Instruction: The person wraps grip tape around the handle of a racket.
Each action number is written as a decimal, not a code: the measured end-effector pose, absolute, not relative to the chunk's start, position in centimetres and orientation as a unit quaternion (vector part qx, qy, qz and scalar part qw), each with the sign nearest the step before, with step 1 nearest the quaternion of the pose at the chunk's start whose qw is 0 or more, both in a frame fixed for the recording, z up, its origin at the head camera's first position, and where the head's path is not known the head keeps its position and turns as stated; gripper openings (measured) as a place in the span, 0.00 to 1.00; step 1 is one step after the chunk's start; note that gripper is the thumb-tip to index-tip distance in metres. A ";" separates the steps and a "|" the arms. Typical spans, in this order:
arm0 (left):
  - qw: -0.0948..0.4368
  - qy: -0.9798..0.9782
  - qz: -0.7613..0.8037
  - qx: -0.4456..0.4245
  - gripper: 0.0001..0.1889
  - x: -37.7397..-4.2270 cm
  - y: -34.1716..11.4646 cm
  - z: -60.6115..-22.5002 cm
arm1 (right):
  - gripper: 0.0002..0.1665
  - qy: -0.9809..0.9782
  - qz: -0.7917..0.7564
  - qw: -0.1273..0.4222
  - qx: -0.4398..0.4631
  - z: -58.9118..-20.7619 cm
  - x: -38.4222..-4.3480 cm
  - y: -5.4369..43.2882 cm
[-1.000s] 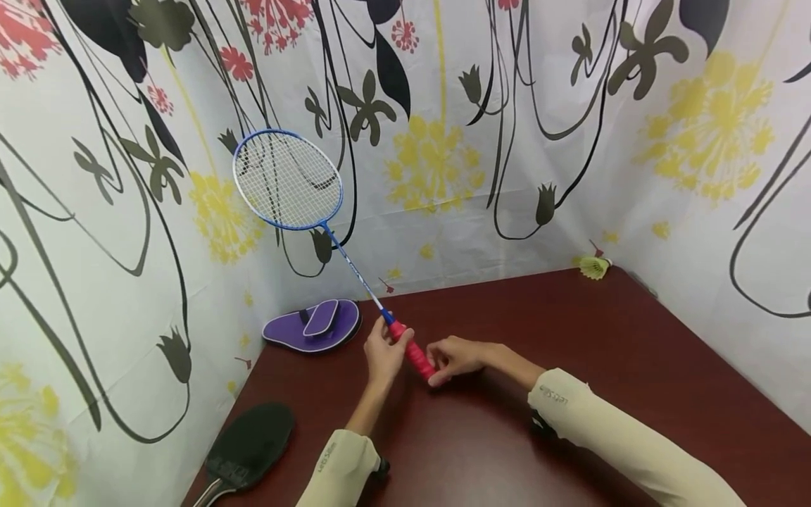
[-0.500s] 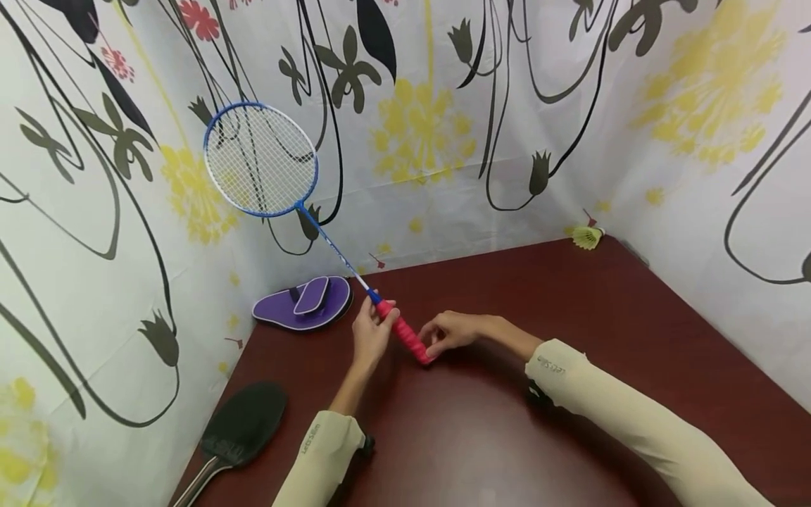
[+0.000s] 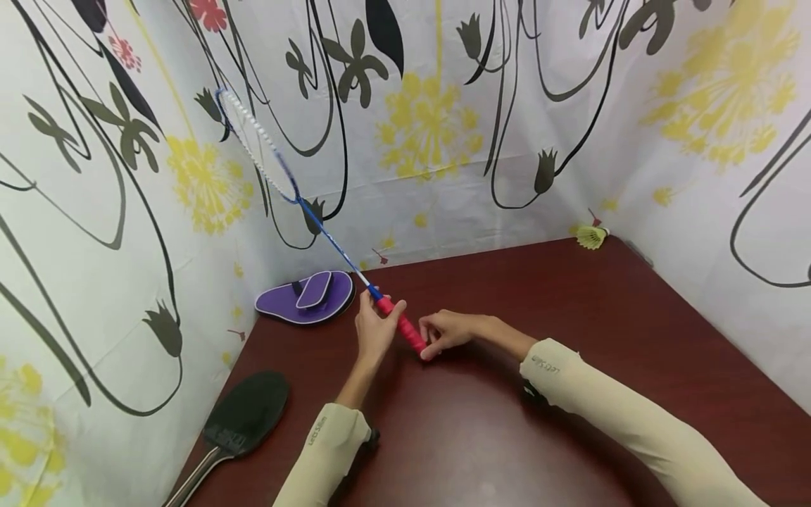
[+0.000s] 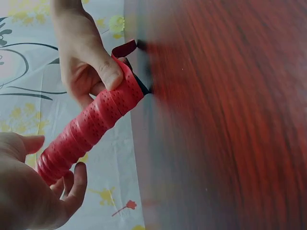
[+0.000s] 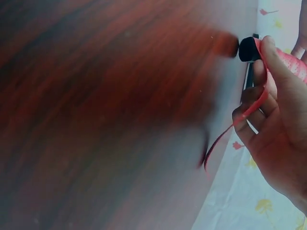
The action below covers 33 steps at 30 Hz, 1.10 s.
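A blue-and-white badminton racket [image 3: 332, 243] slants up and left over the table, its head seen nearly edge-on. Its handle is wrapped in overlapping turns of red perforated grip tape [image 4: 86, 127]. My left hand [image 3: 375, 334] holds the handle's upper part, thumb on one side and fingers on the other. At the butt end, my right hand [image 3: 453, 329] pinches the tape against the handle, thumb on top. In the right wrist view the black butt [image 5: 247, 50] is bare, and a loose tape tail [image 5: 221, 136] hangs past the fingers.
On the dark red table [image 3: 570, 317], a purple paddle case [image 3: 279, 301] lies at the back left and a black table tennis paddle [image 3: 248, 412] at the front left. A yellow shuttlecock [image 3: 591, 237] sits in the far right corner. Flower-patterned curtains [image 3: 443, 211] enclose the table.
The racket has turned about its shaft, so its head went from face-on to nearly edge-on. Both hands stay at the handle. The head view has shifted a little.
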<state>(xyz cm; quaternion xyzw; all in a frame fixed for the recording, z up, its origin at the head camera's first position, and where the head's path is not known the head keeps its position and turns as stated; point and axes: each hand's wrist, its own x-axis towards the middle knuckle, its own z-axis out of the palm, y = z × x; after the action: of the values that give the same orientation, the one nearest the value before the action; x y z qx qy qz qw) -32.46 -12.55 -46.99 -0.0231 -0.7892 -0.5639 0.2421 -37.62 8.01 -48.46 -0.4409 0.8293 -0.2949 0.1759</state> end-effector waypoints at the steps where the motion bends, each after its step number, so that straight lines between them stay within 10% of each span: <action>1: 0.246 -0.786 -0.566 -0.021 0.30 -32.5 -12.5 -47.0 | 0.22 0.828 -0.298 0.177 -0.440 -48.5 -37.6 8.0; 33: 0.206 -0.798 -0.566 -0.026 0.34 -32.5 -13.6 -47.5 | 0.12 0.812 -0.280 0.131 -0.496 -49.0 -36.9 8.8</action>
<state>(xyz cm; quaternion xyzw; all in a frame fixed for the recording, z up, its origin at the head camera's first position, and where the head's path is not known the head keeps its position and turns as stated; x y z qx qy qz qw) -32.46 -13.61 -47.51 -0.0257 -0.7976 -0.5663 0.2061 -36.88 8.83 -48.99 -0.4956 0.8118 -0.2797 0.1310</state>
